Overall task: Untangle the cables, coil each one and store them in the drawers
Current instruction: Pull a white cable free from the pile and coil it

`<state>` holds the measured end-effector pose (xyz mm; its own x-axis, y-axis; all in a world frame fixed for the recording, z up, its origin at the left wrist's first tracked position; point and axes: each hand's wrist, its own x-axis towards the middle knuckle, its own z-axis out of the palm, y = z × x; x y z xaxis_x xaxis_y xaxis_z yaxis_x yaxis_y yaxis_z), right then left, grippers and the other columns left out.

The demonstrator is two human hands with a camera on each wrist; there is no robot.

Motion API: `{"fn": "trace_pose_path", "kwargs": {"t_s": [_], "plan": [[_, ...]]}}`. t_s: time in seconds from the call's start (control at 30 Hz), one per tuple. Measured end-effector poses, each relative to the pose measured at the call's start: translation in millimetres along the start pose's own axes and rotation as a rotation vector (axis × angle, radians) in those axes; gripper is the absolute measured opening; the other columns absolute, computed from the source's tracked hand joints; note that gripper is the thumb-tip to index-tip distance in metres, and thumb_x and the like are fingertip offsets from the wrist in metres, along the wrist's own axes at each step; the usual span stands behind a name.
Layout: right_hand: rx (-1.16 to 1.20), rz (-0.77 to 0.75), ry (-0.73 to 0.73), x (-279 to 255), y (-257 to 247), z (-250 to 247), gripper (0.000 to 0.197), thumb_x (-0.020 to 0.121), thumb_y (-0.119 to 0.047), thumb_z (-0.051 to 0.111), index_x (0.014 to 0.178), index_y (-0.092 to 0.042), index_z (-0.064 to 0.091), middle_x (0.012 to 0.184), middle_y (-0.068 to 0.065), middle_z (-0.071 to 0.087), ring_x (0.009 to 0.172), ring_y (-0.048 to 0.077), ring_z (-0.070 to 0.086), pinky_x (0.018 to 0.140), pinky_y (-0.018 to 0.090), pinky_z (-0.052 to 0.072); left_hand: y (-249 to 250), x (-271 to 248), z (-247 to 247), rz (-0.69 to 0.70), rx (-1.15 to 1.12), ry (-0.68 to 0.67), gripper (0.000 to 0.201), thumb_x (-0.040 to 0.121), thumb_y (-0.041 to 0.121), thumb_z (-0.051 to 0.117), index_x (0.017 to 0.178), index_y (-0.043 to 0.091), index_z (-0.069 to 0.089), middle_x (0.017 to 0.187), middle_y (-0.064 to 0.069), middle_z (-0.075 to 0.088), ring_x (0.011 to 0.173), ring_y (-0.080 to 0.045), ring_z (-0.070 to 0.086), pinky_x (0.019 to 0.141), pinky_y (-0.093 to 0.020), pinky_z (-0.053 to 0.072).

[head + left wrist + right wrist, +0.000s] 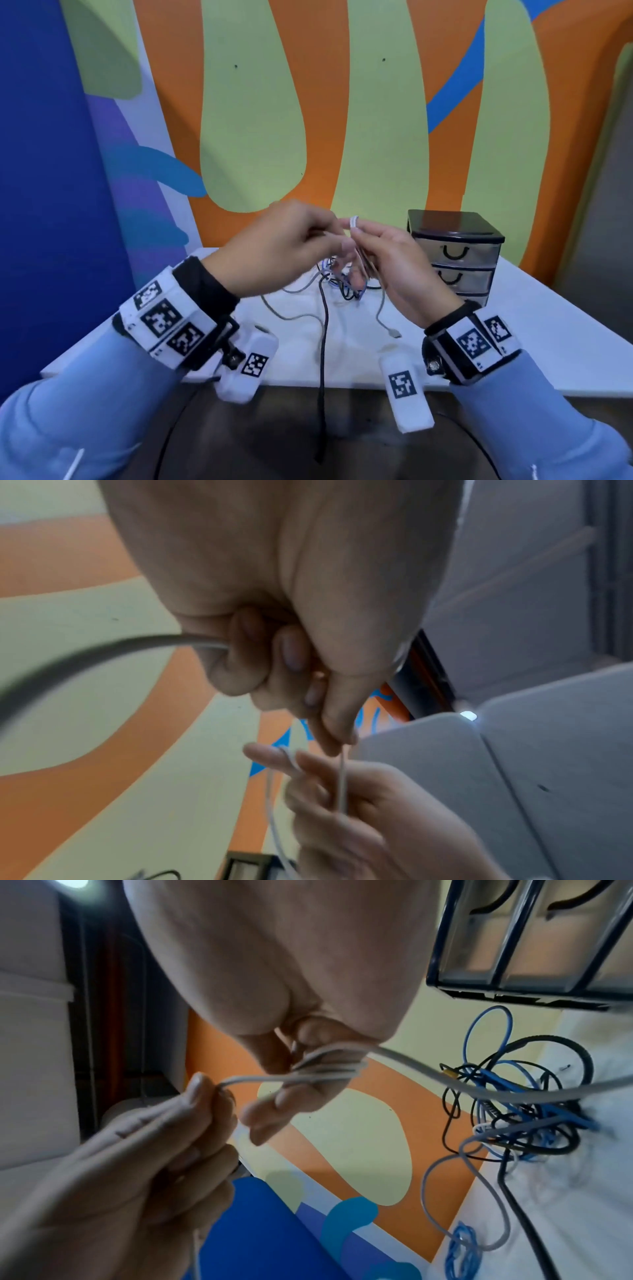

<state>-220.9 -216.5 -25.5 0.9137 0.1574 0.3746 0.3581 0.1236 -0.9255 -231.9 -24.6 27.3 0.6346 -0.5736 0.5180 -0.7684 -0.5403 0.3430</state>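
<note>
- While most of the job looked undone, the desk (534, 329) carried a tangle of blue, black and grey cables (534, 1110), none coiled.
- Beside it stood the drawer unit (455, 253), drawers closed; contents could not be told.
- Above the tangle, the right hand (404, 270) gripped loops of a white cable (308, 1074).
- Opposite, the left hand (274, 253) pinched that cable's end.
</note>
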Motion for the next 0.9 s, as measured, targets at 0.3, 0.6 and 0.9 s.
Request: {"fn": "trace_pose_path", "kwargs": {"t_s": [0.3,0.6,0.9], "plan": [[0.3,0.145,-0.279,-19.0,-11.5,-9.9,0.023,0.107,-0.02,0.041,0.103,-0.006,0.06,0.062,-0.001,0.026,0.05,0.009,0.013,0.049,0.025,0.011,-48.2,2.7,15.9,-0.111,-0.331,0.474,0.02,0.097,0.023,0.076,0.09,0.005,0.08,0.056,0.019,0.055,0.054,0.001,0.042,0.056,-0.011,0.032],[0.611,0.118,-0.206,-28.8,-8.1,-2.2,0.029,0.107,-0.023,0.045,0.118,-0.005,0.064,0.06,-0.007,0.029,0.048,0.008,0.012,0.046,0.022,0.015,-33.8,-21.4,58.8,-0.126,-0.101,0.29,0.023,0.108,0.03,0.06,0.095,0.024,0.078,0.063,-0.008,0.049,0.057,-0.015,0.035,0.055,-0.036,0.03],[0.728,0.108,-0.085,-35.8,4.1,3.4,0.04,0.106,-0.024,0.048,0.139,-0.003,0.058,0.065,-0.007,0.026,0.046,0.008,0.021,0.047,0.023,0.018,-14.4,-38.5,63.9,-0.184,0.063,0.153,0.029,0.106,0.028,0.059,0.081,0.018,0.069,0.074,-0.001,0.058,0.076,-0.016,0.051,0.077,-0.045,0.047]]}}
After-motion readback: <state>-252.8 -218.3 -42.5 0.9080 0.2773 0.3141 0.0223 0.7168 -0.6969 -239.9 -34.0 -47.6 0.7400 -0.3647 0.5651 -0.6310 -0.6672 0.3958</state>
